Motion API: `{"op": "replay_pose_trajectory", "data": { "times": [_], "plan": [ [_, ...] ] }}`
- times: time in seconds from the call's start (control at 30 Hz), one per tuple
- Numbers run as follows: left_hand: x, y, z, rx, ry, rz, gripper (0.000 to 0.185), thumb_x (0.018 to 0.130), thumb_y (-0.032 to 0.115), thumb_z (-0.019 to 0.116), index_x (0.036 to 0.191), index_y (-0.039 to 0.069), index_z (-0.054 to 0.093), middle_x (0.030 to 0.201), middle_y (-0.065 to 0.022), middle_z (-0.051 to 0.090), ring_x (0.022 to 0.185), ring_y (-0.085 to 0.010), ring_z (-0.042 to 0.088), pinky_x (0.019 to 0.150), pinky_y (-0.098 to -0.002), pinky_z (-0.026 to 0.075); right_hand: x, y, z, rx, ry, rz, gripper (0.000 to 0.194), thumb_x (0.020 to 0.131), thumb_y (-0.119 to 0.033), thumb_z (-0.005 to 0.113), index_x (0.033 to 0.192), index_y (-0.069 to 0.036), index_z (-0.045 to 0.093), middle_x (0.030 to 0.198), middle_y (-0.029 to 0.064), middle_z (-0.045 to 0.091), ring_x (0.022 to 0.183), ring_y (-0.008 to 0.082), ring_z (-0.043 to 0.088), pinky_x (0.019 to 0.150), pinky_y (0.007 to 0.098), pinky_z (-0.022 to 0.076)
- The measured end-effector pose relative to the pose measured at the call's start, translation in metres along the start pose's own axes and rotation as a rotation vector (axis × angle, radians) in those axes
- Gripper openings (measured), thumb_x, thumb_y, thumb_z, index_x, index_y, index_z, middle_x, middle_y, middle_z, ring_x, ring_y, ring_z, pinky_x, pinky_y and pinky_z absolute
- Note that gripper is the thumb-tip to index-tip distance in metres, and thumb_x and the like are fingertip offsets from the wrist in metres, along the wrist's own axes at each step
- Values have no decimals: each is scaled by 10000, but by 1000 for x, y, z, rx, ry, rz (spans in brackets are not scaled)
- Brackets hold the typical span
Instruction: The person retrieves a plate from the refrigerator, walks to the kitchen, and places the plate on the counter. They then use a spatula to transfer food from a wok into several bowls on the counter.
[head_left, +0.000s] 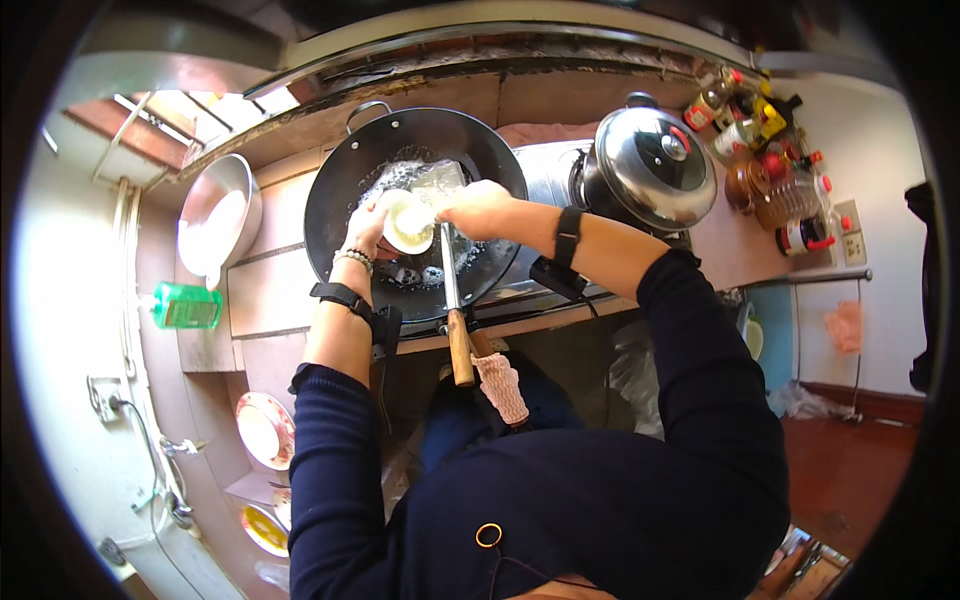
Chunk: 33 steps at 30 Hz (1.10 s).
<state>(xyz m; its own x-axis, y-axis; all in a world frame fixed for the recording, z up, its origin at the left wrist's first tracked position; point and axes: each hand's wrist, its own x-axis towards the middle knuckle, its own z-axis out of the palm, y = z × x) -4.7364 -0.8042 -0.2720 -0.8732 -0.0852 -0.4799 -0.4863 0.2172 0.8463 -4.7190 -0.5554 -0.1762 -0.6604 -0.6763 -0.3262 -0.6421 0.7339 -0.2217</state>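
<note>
My left hand grips a small white bowl, tilted over a large black wok on the stove. Close by the bowl's right side is my right hand, its fingers bent together at the rim; whether they pinch anything cannot be seen. Sudsy or bubbling liquid lies in the wok. A metal spatula with a wooden handle rests in it, the blade in the liquid and the handle over the near rim, beneath my hands. Beside that handle, a pink patterned cloth wraps the wok's own handle.
A lidded steel pot sits on the right burner, with several condiment bottles beyond it. On the left are a metal basin, a green bottle and a patterned plate. A plastic bag hangs below the counter.
</note>
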Motion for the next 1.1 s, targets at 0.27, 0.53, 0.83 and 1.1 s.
{"op": "replay_pose_trajectory", "data": {
  "times": [0.27, 0.53, 0.83, 1.1],
  "plan": [
    [-50, 13, 31, 368, 423, 27, 387, 875, 146, 528, 1254, 131, 452, 1016, -244, 639, 701, -338, 678, 450, -371, 543, 15, -31, 6, 279, -179, 26, 195, 711, -68, 540, 849, -13, 667, 816, 175, 681, 777, 298, 678, 700, 408, 542],
    [-49, 29, 28, 680, 472, 84, 211, 891, 110, 452, 1096, 104, 500, 858, -218, 669, 792, -395, 658, 681, -480, 514, 10, -30, 9, 196, -11, 50, 195, 716, -84, 574, 859, -23, 690, 828, 183, 685, 803, 323, 679, 703, 420, 547],
    [-38, 28, 20, 984, 458, 166, 183, 882, 163, 486, 1045, 115, 554, 964, -220, 670, 932, -385, 651, 769, -472, 514, 12, -15, 15, 66, 41, 92, 196, 787, -118, 568, 926, -94, 703, 878, 119, 701, 870, 300, 680, 724, 405, 545],
    [-15, 15, 10, 170, 177, -184, 289, 884, 66, 428, 1138, 41, 564, 709, -104, 634, 398, -166, 551, 338, -304, 409, 11, -17, 25, 528, 206, 340, 338, 907, -326, 466, 1091, -113, 654, 924, 163, 681, 896, 342, 653, 770, 436, 511]
  ]
}}
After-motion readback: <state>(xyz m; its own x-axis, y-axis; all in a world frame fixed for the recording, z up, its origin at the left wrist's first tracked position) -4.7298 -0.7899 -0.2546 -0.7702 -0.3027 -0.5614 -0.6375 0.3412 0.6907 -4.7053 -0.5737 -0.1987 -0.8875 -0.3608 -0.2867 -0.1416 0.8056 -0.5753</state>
